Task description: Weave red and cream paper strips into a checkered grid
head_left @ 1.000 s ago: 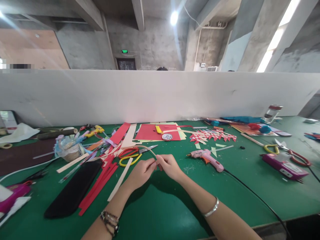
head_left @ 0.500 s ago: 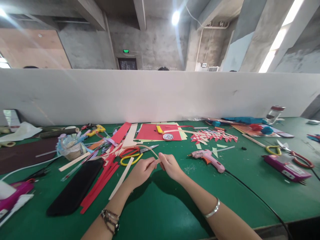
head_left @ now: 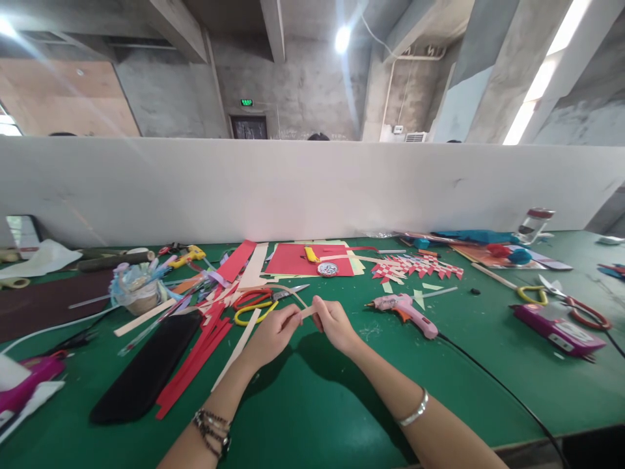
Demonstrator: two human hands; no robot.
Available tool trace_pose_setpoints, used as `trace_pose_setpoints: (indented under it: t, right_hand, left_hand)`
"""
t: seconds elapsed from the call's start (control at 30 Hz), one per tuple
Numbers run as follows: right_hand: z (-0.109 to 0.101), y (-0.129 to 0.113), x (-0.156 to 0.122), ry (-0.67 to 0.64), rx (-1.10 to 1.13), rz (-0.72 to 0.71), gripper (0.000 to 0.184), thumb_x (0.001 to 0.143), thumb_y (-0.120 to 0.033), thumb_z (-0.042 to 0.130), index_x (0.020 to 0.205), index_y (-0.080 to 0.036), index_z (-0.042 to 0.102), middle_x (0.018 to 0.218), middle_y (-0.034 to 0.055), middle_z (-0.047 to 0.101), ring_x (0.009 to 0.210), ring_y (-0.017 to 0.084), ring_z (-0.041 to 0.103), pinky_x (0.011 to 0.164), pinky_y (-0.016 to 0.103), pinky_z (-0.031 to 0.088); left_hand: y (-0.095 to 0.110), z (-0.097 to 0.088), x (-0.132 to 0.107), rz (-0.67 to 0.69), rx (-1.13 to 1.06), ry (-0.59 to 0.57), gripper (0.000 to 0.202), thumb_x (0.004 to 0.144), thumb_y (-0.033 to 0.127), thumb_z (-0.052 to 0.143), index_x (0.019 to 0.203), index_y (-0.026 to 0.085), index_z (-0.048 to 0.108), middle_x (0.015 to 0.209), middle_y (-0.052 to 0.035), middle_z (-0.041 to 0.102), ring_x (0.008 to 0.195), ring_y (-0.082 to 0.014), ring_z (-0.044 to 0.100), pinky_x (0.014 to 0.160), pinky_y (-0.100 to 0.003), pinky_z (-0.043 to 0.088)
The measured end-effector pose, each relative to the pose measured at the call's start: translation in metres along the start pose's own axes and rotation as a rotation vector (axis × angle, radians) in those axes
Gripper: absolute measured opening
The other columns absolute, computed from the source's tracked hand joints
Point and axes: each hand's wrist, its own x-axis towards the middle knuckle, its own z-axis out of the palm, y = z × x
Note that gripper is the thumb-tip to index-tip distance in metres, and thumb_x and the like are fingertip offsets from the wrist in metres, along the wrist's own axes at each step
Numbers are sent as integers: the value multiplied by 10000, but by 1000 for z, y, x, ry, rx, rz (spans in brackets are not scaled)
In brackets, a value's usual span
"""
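Observation:
Both my hands meet over the green table (head_left: 312,404) and pinch one cream paper strip (head_left: 307,311). My left hand (head_left: 271,335) grips the strip from the left with closed fingers. My right hand (head_left: 334,322) grips it from the right, thumb and fingers pressed together. The strip curls back from my fingers toward the scissors with red and yellow handles (head_left: 254,305), which lie just behind my left hand. A pink glue gun (head_left: 407,311) rests a little to the right of my right hand.
Red and cream paper strips (head_left: 195,355) and a black pouch (head_left: 146,368) lie at left. Red paper sheets (head_left: 303,259) and a red-and-white woven piece (head_left: 417,266) sit behind. A white partition (head_left: 312,189) borders the table's far side. A purple box (head_left: 556,322) and more scissors (head_left: 576,306) lie at right.
My hands have shifted slightly along the strip, still pinching it between them. The strip's short end now shows flatter between my fingers.

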Motion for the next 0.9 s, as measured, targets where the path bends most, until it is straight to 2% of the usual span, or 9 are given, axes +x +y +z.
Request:
trace_pose_setpoints:
  t: [0.2, 0.4, 0.7, 0.77, 0.9]
  right_hand:
    - [0, 2, 0, 28, -98, -33, 628, 851, -635, 192, 444, -192, 373, 395, -16, 389, 419, 94, 391, 494, 232, 319]
    - [0, 1, 1, 100, 4, -3, 618, 850, -623, 212, 426, -197, 356, 380, -19, 354, 402, 91, 365, 463, 234, 303]
    - [-3, -2, 0, 295, 43, -33, 597, 871, -572, 218, 436, -193, 375, 404, -12, 386, 421, 95, 383, 478, 237, 315]
    - [-3, -2, 0, 327, 64, -39, 586, 869, -574, 235, 449, -192, 380, 411, -15, 386, 422, 94, 378, 474, 237, 309]
    - [-3, -2, 0, 412, 145, -45, 570, 859, -588, 257, 477, -190, 398, 439, -18, 393, 428, 92, 367, 460, 237, 296]
  left_hand:
    - [1, -2, 1, -19, 13, -9, 318, 898, 380, 333, 700, 183, 484, 533, 63, 366, 487, -102, 360, 501, -228, 243]
    - [-4, -2, 1, -21, 52, 27, 342, 898, 390, 309, 707, 183, 502, 538, 55, 393, 502, -113, 401, 512, -233, 262]
    - [-4, -5, 1, -3, 80, 75, 323, 896, 376, 314, 714, 184, 498, 555, 48, 431, 517, -119, 442, 514, -226, 276]
    - [-4, -6, 1, -19, 91, 133, 327, 886, 386, 330, 692, 183, 498, 522, 52, 407, 486, -114, 420, 496, -224, 265]
    - [-7, -9, 2, -74, 96, 348, 323, 839, 422, 407, 654, 178, 512, 507, 45, 430, 486, -114, 420, 491, -218, 283]
